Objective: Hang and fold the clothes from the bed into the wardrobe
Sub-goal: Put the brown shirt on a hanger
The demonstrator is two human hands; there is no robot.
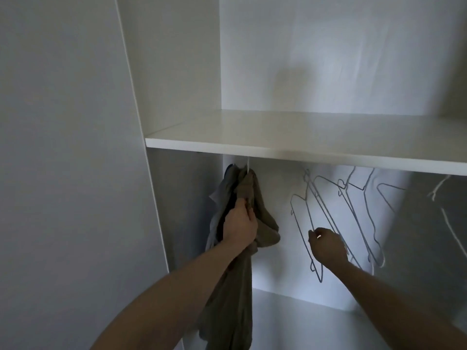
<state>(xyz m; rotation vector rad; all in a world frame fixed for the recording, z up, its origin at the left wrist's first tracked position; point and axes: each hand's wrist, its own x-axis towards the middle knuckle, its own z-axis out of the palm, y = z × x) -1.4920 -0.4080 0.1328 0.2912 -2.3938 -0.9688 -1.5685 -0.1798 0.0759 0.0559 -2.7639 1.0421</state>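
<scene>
A brownish-grey garment [265, 223] hangs from a white hanger hook [248, 165] under the wardrobe shelf [303, 145], at the left end of the hanging space. My left hand [240, 226] is closed on the garment's upper part, and the cloth trails down past my forearm. A lighter grey garment [219, 195] hangs right behind it. To the right, several empty wire hangers [358, 210] hang tilted. My right hand [327, 246] pinches the lower bar of the leftmost wire hanger [300, 218].
The wardrobe's white side panel [151, 173] stands on the left, with a plain wall [63, 173] beyond it. A white hanger [439, 188] shows at the far right. A lower white surface [316, 324] lies beneath the hanging space.
</scene>
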